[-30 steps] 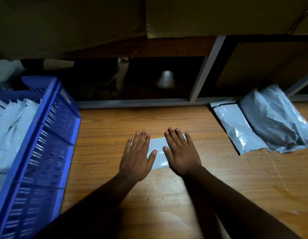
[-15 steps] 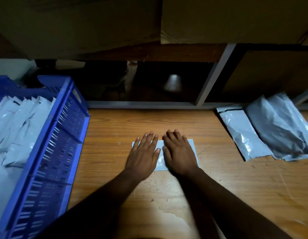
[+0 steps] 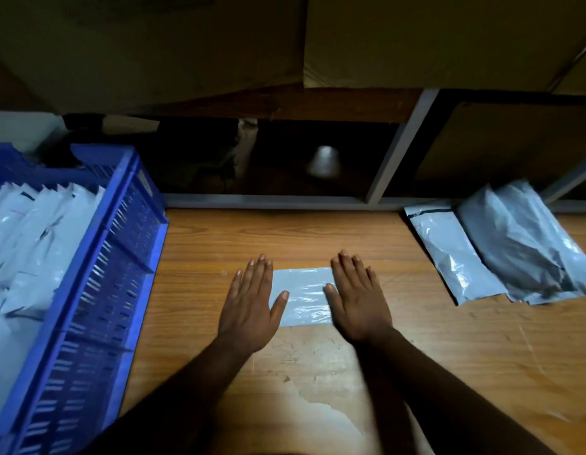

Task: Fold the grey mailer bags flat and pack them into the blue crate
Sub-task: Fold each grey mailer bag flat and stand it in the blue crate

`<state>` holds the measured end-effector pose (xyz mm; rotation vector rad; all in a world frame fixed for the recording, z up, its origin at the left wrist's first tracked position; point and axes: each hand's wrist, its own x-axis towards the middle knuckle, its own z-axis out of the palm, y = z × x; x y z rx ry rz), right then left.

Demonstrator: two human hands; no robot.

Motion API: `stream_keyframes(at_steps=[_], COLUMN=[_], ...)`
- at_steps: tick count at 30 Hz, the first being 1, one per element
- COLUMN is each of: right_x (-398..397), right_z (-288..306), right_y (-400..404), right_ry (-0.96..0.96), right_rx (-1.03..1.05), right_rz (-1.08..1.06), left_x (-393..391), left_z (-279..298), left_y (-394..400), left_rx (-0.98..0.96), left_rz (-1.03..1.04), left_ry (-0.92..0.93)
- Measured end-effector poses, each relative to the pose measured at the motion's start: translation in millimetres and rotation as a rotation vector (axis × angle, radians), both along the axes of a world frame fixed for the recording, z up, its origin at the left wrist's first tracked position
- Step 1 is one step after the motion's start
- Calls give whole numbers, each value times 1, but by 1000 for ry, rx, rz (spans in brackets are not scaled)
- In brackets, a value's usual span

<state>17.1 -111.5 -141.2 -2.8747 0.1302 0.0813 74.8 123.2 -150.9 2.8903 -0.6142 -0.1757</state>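
A folded grey mailer bag (image 3: 304,297) lies flat on the wooden table in front of me. My left hand (image 3: 250,303) presses flat on its left end, fingers straight. My right hand (image 3: 358,300) presses flat on its right end the same way. The middle of the bag shows between my hands. At the left stands the blue crate (image 3: 98,280), holding several folded grey bags (image 3: 35,234) stood in a row. A pile of unfolded grey mailer bags (image 3: 501,247) lies at the right of the table.
A grey metal shelf frame (image 3: 396,149) runs along the back of the table, with a dark recess behind it. Cardboard boxes (image 3: 449,37) hang over the shelf above. The table's laminate is worn near the front (image 3: 321,412).
My hands have slid apart along the folded bag, from side by side at its middle out to its two ends. The view has shifted slightly right and down.
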Motion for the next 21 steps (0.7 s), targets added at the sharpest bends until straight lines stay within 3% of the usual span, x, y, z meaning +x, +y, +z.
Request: stream_keyframes(at_steps=[8,14,17,21], right_x=[-6,-17,-25,-18], right_z=[20,40,49,71], right_y=[-6,-14,-13,-6], right_ry=[9,-185,-110,-102], right_rx=[37,243,391,467], right_rz=[4,52,119,227], left_x=[2,3,-7,-19], left_z=[25,74,100,143], left_y=[7,19,30,53], left_rx=[-100,-249,-326,-290], left_rz=[-16,0,30,-75], left_ry=[79,123,173,55])
